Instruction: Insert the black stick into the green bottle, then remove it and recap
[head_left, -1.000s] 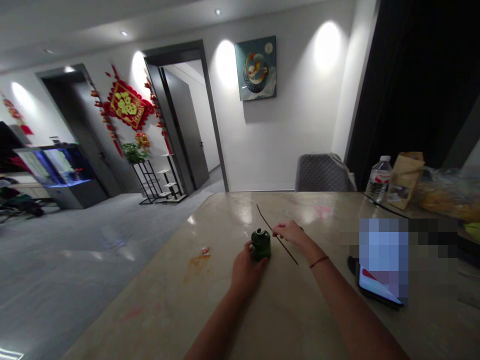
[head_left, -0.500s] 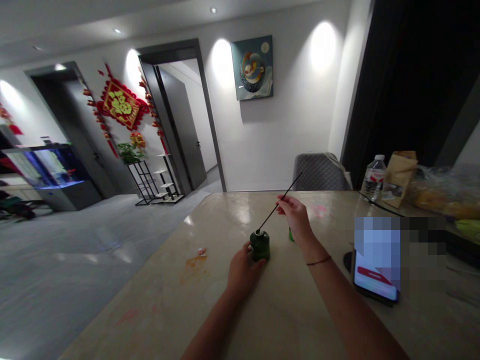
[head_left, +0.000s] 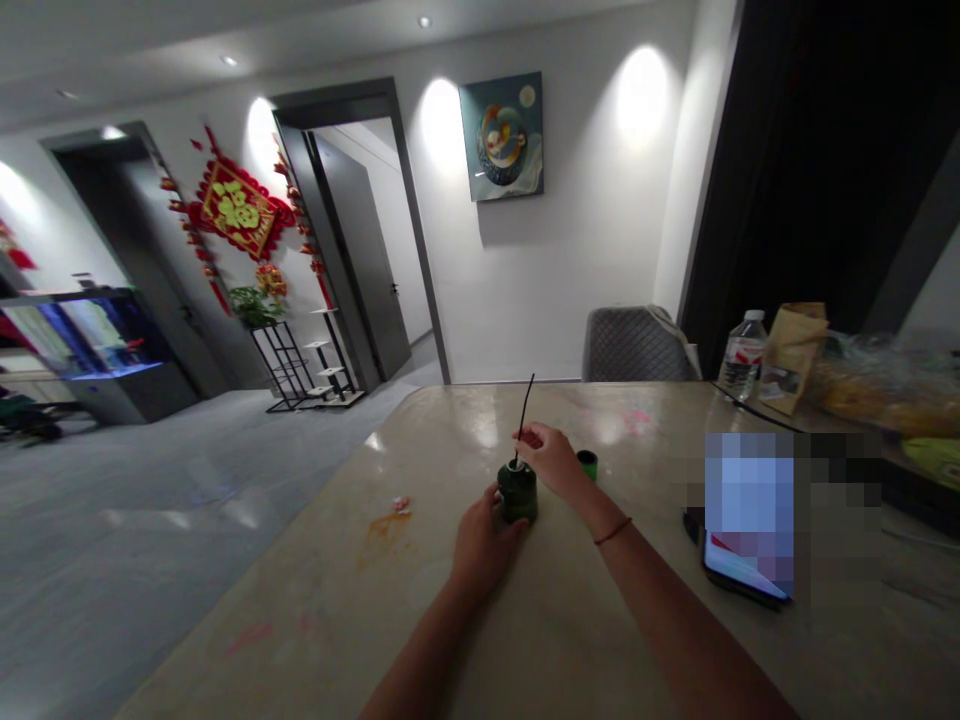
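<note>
A small dark green bottle [head_left: 519, 495] stands upright on the table, with a pale neck at its top. My left hand [head_left: 484, 540] is closed around its left and near side. Between the fingertips of my right hand [head_left: 551, 458] is a thin dark stick [head_left: 527, 402], held nearly upright just above the bottle. Its lower end reaches the bottle's mouth; how deep it goes inside I cannot tell. Just right of my right hand sits a small green cap [head_left: 588, 464] with its dark hollow facing up.
On the table [head_left: 337, 630] lies a crumpled pinkish scrap [head_left: 401, 504] beside an orange stain. To the right are a phone [head_left: 748, 560], a water bottle [head_left: 744, 355], a brown paper bag [head_left: 793, 358] and a clear plastic bag [head_left: 892, 385]. A grey chair [head_left: 637, 345] stands beyond the far edge.
My right hand has moved left and down toward the bottle, and the stick has swung from a slant to nearly upright. The green cap shows more fully. My left hand stays on the bottle.
</note>
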